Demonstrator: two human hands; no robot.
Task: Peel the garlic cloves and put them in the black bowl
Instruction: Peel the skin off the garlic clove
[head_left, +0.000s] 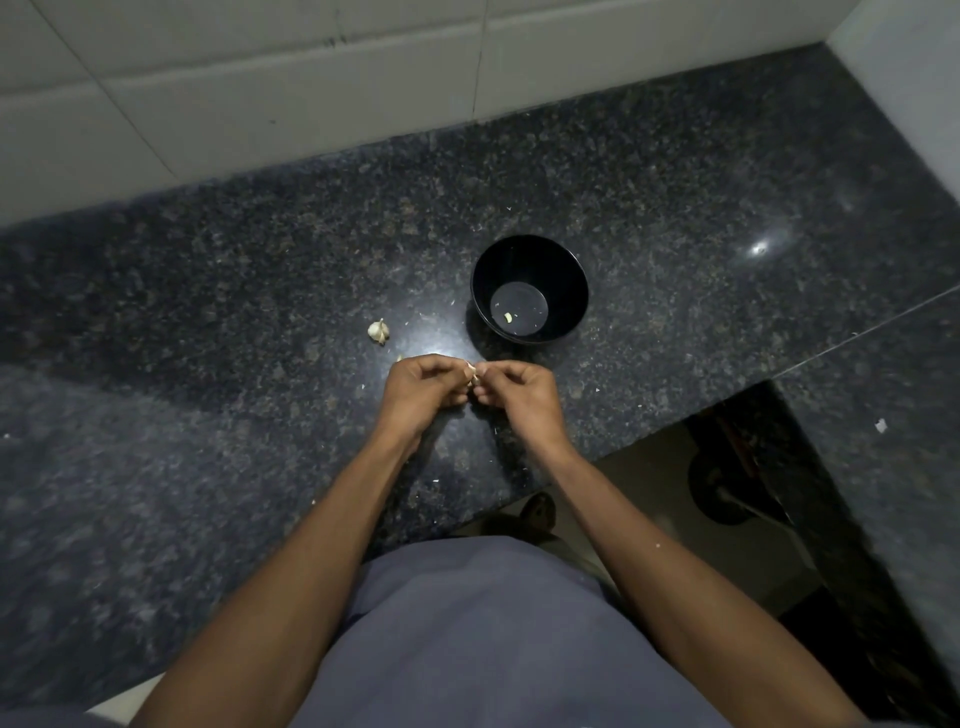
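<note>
Both hands meet over the dark speckled surface (208, 312), just in front of the black bowl (529, 287). The left hand (423, 389) and right hand (519, 392) each curl their fingers and pinch the same pale garlic clove (473, 375) between them, so each grip is closed on the clove; only a sliver of it shows between the fingertips, and whether its skin is on or off cannot be told. The bowl stands upright on the surface, a little beyond and to the right of the hands, and one small yellowish piece (507, 317) lies on its bottom. To the left of the bowl, apart from it, a garlic bulb piece (378, 331) with papery skin rests on the surface. Small pale flecks of skin lie scattered around the bowl and hands. Behind the bowl a white tiled wall (260, 78) rises from the surface's far edge.
</note>
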